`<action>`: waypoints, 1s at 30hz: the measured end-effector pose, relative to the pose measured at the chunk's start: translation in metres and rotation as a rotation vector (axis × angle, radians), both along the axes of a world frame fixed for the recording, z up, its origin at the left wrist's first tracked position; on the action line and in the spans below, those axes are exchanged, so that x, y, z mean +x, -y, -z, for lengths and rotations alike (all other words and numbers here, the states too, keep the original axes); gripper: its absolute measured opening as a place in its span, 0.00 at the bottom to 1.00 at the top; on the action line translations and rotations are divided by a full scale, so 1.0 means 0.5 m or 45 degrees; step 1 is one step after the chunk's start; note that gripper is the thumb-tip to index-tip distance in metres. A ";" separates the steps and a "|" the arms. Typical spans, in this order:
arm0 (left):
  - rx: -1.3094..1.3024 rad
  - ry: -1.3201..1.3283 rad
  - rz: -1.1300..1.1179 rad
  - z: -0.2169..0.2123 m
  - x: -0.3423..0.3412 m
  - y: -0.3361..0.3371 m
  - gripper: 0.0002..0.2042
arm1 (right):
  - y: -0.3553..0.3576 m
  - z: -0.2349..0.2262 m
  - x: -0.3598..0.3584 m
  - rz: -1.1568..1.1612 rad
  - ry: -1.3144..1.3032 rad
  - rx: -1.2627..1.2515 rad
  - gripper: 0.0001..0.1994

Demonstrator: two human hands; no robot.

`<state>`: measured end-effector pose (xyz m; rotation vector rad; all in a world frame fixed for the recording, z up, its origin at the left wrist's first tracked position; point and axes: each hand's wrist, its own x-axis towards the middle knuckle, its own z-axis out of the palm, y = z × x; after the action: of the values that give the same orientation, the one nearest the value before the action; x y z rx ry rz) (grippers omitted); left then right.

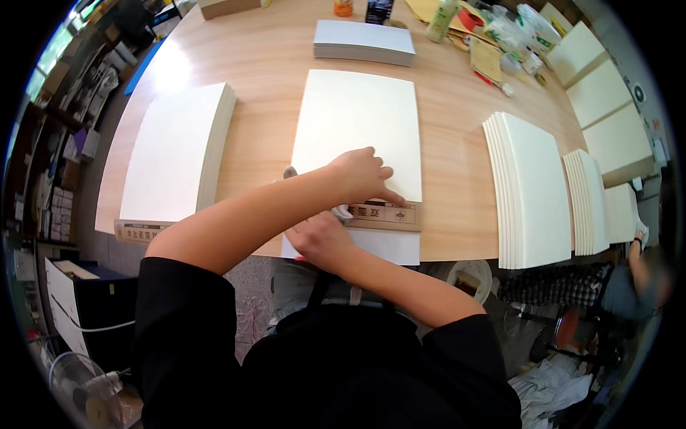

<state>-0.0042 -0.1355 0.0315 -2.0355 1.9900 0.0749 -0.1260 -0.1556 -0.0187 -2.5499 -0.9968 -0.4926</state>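
Note:
A white paper sheet or stack [357, 114] lies in front of me on the table, with a brown printed strip [389, 217] across its near end. My left hand [361, 175] reaches over it, fingers apart, one fingertip touching the strip near its right end. Crossed beneath the left forearm, my right hand [321, 236] is closed at the strip's left part. A small whitish piece [343, 213] shows beside its fingers; what it grips is hidden. A grey rounded tip [289, 172] pokes out behind my left forearm. White paper [389, 244] extends below the strip.
A thick white stack [175, 150] with a brown strip at its near end stands left. Several cream pads [529, 189] are fanned at right. A smaller stack [363, 43] sits at the back, near a bottle [441, 20] and plastic bags. Another person [636, 279] is at far right.

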 end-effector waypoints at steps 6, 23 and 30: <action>0.033 -0.090 -0.147 -0.031 -0.018 0.001 0.66 | 0.456 -0.020 -0.223 0.564 -0.084 -0.263 0.04; -0.855 -0.001 -0.274 -0.018 -0.096 -0.186 0.06 | 0.441 -0.099 -0.135 1.014 -0.096 0.664 0.11; -1.046 0.220 -0.506 -0.165 -0.021 -0.197 0.03 | 0.362 -0.130 0.031 1.174 -1.266 1.909 0.24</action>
<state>-0.0145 -0.0371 0.1138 -2.7639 1.6108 -0.9432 -0.1106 -0.3367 0.0464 -1.2616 0.7571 -0.0165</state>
